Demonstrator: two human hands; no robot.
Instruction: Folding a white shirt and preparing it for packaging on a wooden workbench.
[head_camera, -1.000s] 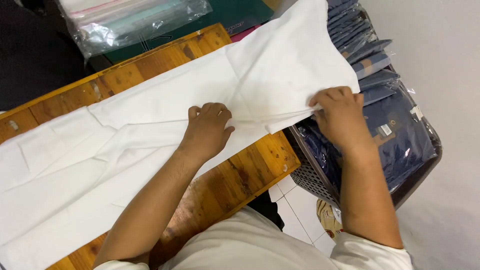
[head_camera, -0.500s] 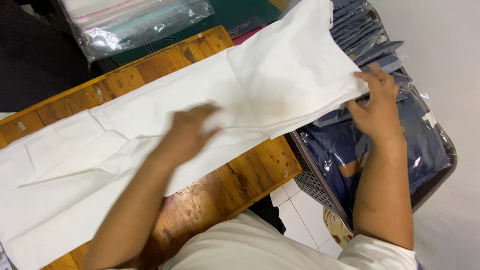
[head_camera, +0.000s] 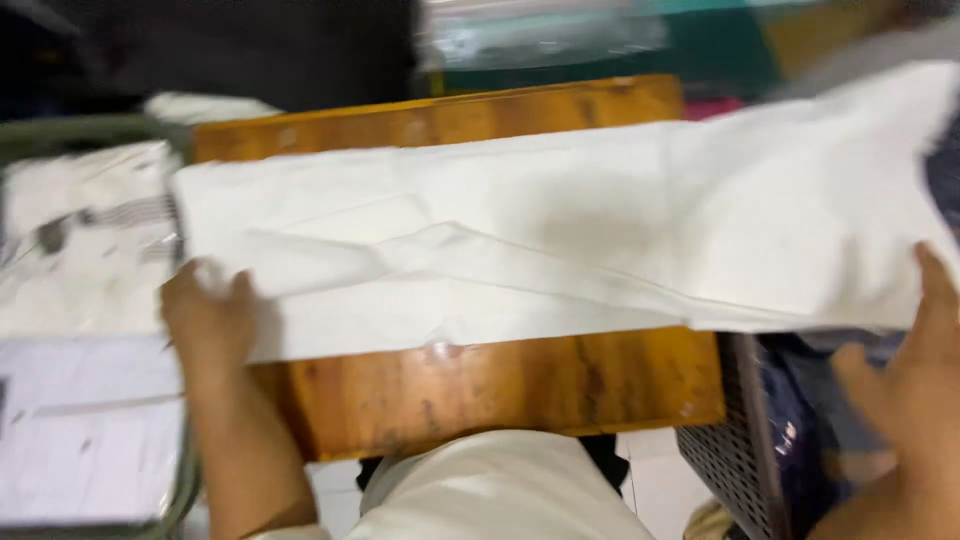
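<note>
Across the wooden worktop (head_camera: 470, 385) lay a soft, light white cloth (head_camera: 560, 235); left hand (head_camera: 208, 318) pinched its corner, right hand (head_camera: 915, 385) gripped the far edge.

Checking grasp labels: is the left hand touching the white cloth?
Touching. The head view shows the left hand gripping the white cloth's left corner, fingers over its edge.

a worn wooden table (head_camera: 500, 385) stands over pale floor tiles (head_camera: 655, 485), a dark mesh basket (head_camera: 725, 470) beside it.
</note>
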